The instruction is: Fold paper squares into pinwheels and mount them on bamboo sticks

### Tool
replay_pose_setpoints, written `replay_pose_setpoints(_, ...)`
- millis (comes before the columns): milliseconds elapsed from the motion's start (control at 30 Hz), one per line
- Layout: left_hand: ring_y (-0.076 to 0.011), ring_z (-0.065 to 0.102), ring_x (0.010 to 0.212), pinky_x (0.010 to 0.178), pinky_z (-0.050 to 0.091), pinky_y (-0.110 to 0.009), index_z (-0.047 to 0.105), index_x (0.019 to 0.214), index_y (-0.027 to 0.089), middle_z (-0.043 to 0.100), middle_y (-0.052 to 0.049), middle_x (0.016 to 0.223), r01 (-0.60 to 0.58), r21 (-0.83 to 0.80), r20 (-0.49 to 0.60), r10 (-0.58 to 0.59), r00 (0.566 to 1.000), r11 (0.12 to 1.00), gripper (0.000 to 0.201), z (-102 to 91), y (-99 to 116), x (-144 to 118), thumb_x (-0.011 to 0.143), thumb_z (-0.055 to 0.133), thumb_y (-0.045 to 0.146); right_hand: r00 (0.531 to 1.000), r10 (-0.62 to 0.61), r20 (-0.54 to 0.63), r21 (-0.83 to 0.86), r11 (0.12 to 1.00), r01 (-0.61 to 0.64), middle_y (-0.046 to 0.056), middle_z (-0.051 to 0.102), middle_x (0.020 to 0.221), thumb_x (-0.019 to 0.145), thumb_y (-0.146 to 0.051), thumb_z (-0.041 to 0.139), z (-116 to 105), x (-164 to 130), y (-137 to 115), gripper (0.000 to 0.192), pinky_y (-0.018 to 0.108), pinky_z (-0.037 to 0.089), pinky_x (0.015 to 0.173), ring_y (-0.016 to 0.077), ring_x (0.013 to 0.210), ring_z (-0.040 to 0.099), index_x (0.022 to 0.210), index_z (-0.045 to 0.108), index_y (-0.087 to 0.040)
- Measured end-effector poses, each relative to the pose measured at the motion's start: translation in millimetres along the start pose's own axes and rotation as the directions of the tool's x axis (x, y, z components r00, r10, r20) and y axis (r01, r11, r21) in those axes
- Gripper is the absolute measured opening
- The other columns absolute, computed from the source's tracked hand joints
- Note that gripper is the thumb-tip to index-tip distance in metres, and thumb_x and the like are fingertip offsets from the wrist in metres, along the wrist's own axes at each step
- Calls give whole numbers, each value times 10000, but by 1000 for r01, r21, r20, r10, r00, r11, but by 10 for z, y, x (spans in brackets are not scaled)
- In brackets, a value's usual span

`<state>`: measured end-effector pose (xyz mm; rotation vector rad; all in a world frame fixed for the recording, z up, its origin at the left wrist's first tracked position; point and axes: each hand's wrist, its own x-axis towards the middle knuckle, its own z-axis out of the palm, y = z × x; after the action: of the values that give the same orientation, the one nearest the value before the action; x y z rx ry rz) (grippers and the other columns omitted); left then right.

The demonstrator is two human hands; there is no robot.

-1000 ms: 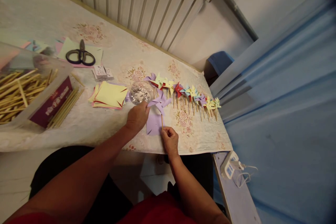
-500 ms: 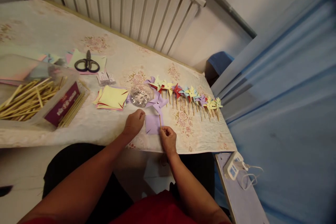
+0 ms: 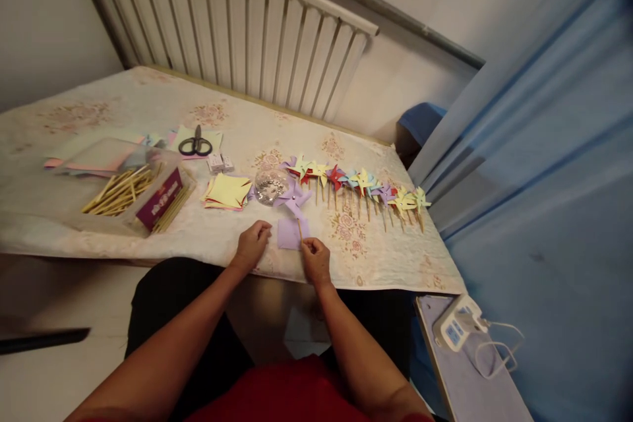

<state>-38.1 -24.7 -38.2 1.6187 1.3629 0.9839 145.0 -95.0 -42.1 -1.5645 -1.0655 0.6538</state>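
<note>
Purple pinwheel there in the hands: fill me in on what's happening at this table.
A person sits at the table. The right hand pinches the stick of a purple pinwheel, which lies over a purple paper square. The left hand rests on the cloth beside that square, fingers curled, holding nothing that can be seen. A row of finished pinwheels lies to the right; a clear dish of small silvery bits, a stack of paper squares, a tub of sticks and scissors lie to the left.

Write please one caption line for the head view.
Right hand holds a purple pinwheel by its stick; left hand rests beside purple paper.
</note>
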Motion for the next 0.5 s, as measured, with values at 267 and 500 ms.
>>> replay_pose_setpoints(267, -193, 642, 772, 758, 489, -307, 619, 901, 206, 694, -34, 808, -118, 138, -76, 129, 989, 983, 215, 51, -142, -16, 830, 451, 320, 999, -16, 40, 20, 1000, 15, -10, 621, 657, 715, -355, 600, -8, 19, 85, 183, 262, 431, 616, 149, 627, 535, 738, 671, -188)
replay_pose_setpoints(500, -213, 645, 840, 798, 483, -323, 618, 915, 208, 703, -58, 882, -152, 265, -78, 179, 981, 952, 213, 77, -190, 2, 858, 437, 303, 998, -25, 63, 54, 998, 22, 3, 638, 685, 717, -344, 595, -6, 32, 123, 170, 276, 449, 643, 166, 656, 574, 742, 670, -193)
